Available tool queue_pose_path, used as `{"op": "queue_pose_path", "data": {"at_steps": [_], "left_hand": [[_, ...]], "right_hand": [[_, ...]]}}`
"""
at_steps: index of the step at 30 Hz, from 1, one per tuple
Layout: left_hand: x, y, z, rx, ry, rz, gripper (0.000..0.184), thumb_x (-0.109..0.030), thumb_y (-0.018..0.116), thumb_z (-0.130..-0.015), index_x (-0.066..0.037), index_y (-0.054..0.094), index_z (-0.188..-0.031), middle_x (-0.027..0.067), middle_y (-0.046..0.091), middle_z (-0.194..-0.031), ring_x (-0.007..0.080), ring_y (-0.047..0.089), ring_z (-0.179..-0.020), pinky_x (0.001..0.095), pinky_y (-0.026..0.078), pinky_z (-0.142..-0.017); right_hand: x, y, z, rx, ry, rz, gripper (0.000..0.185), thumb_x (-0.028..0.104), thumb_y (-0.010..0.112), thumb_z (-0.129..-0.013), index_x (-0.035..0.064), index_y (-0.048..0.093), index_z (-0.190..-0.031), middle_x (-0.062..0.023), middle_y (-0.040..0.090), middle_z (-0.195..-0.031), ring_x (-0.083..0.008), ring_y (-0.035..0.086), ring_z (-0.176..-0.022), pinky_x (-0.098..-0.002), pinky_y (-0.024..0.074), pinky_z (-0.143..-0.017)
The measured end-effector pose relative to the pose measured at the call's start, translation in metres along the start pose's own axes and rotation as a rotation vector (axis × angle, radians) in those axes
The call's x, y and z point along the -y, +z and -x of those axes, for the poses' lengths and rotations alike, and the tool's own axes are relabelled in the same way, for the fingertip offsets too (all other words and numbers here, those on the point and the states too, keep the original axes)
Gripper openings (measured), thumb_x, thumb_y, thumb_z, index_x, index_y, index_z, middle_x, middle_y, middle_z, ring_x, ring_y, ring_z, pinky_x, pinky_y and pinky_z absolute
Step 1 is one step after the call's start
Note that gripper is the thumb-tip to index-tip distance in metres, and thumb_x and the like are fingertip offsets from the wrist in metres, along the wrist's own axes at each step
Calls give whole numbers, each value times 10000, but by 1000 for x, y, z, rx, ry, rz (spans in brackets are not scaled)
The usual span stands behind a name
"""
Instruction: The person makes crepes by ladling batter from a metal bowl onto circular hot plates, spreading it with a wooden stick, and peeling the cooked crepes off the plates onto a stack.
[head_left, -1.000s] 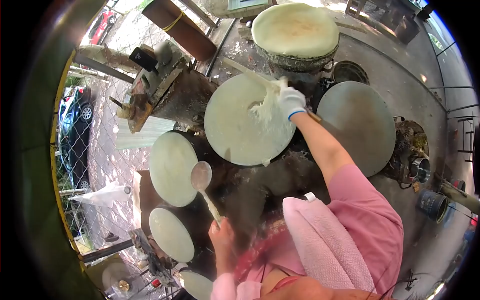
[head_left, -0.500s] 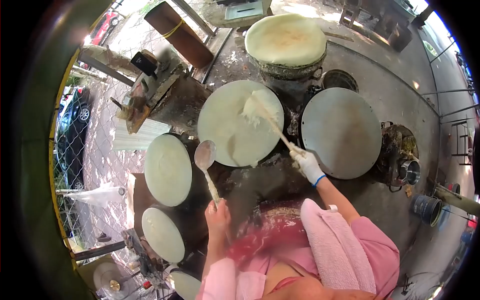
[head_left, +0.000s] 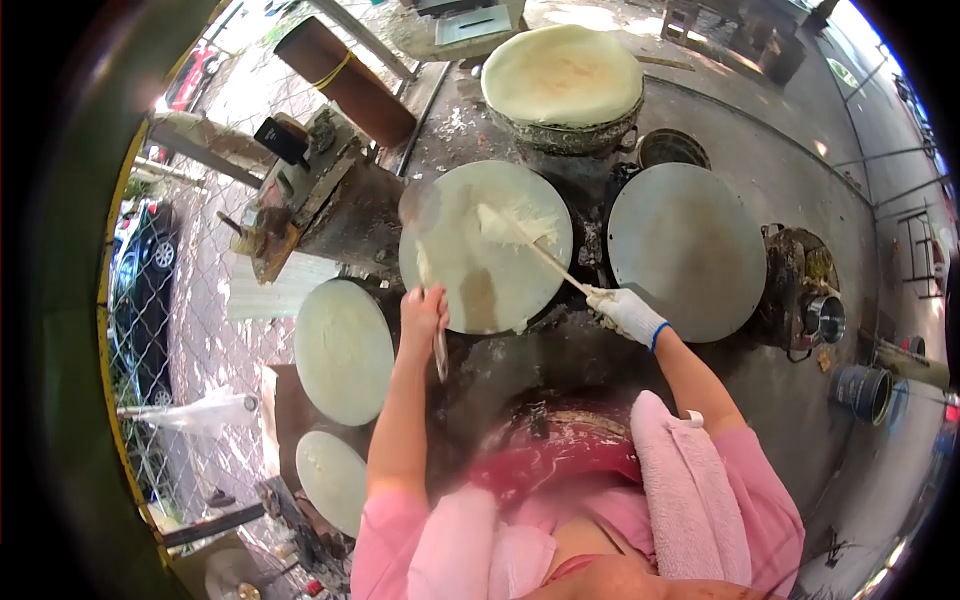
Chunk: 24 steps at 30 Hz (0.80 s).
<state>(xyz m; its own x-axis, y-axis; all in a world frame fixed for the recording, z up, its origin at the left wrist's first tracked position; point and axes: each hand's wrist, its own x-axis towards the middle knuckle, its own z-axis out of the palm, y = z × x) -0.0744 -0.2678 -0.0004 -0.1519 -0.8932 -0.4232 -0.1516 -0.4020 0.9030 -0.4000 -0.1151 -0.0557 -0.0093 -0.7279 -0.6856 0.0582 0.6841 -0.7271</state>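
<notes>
My left hand, bare, is closed around the handle of a ladle. The ladle's blurred bowl hangs over the left edge of a round griddle. My right hand, in a white glove with a blue cuff, grips a long wooden-handled spreader. Its pale end rests on that griddle, beside a rough patch of wet batter. A thin pale film covers much of the griddle surface.
A grey griddle stands on the right. At the far side, another carries a yellowish sheet. Two pale griddles, one upper and one lower, sit at left. A metal pot and bucket stand right.
My left hand and the ladle have moved up, bringing the bowl to the griddle's left edge. The spreader's end has shifted slightly left, and the batter patch under it looks flatter.
</notes>
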Motion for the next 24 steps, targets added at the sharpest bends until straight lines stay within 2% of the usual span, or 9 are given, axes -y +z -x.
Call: {"op": "queue_pose_path", "data": {"at_steps": [3, 7, 9, 12, 16, 17, 21, 23, 24], "left_hand": [[-1, 20, -75, 165, 0, -34, 160, -127, 589, -932, -20, 512, -842, 12, 464, -636, 92, 409, -467, 258, 314, -401], [17, 36, -109, 294, -134, -51, 142, -84, 599, -902, -8, 503, -830, 34, 479, -642, 108, 411, -466, 267, 313, -400], [33, 30, -90, 296, -188, -84, 135, -69, 599, -891, -2, 500, -828, 44, 486, -650, 113, 407, -465, 267, 310, -399], [43, 17, -45, 262, -308, 67, 134, -83, 570, -924, -9, 502, -836, 34, 485, -662, 101, 399, -463, 261, 306, -398], [59, -9, -19, 216, -389, 318, 179, -152, 521, -981, -16, 501, -866, 12, 469, -668, 92, 390, -463, 258, 310, -420], [61, -10, -13, 213, -417, 358, 190, -168, 507, -992, -16, 498, -879, 6, 465, -670, 92, 390, -466, 262, 317, -433], [60, 4, -4, 224, -608, 602, 177, -197, 457, -1027, -43, 486, -945, -29, 463, -697, 96, 419, -508, 289, 356, -489], [63, -3, -12, 263, -619, 920, 163, -172, 436, -1026, -35, 481, -950, -32, 481, -720, 85, 438, -521, 266, 346, -480], [33, -12, 0, 291, -442, 787, 182, -165, 402, -1028, -24, 467, -933, -39, 469, -719, 67, 450, -520, 244, 325, -474]], "right_hand": [[-46, 14, 10, -59, -118, -74, 447, 292, 629, -957, 166, 565, -1381, 76, 505, -711, -47, 424, -560, -228, 369, -505], [-94, 64, 26, -422, -154, -142, 477, 300, 614, -969, 106, 536, -1398, 86, 479, -720, -31, 410, -565, -188, 355, -512], [-116, 118, 6, -315, -156, -304, 449, 318, 596, -983, 151, 544, -1396, 75, 481, -686, -35, 409, -532, -191, 349, -477], [-68, 174, 13, -126, 1, -529, 407, 285, 566, -996, 194, 549, -1392, 44, 496, -613, -40, 377, -430, -201, 316, -400], [-38, 171, 28, -328, -78, -475, 413, 231, 578, -987, 145, 553, -1391, 94, 445, -661, -42, 391, -509, -205, 340, -466], [-71, 171, 4, -327, -155, -609, 416, 244, 584, -982, 141, 559, -1384, 88, 455, -662, -45, 395, -510, -208, 339, -463], [-32, 203, 23, -123, 56, -437, 356, 274, 586, -977, 154, 625, -1310, 55, 503, -659, -49, 451, -513, -226, 352, -432], [-20, 199, 29, -90, 51, -386, 362, 287, 585, -978, 150, 623, -1311, 55, 505, -653, -47, 456, -511, -214, 356, -435], [-13, 189, 35, -128, 44, -384, 360, 284, 580, -981, 138, 624, -1307, 56, 504, -651, -45, 454, -510, -209, 359, -442]]}}
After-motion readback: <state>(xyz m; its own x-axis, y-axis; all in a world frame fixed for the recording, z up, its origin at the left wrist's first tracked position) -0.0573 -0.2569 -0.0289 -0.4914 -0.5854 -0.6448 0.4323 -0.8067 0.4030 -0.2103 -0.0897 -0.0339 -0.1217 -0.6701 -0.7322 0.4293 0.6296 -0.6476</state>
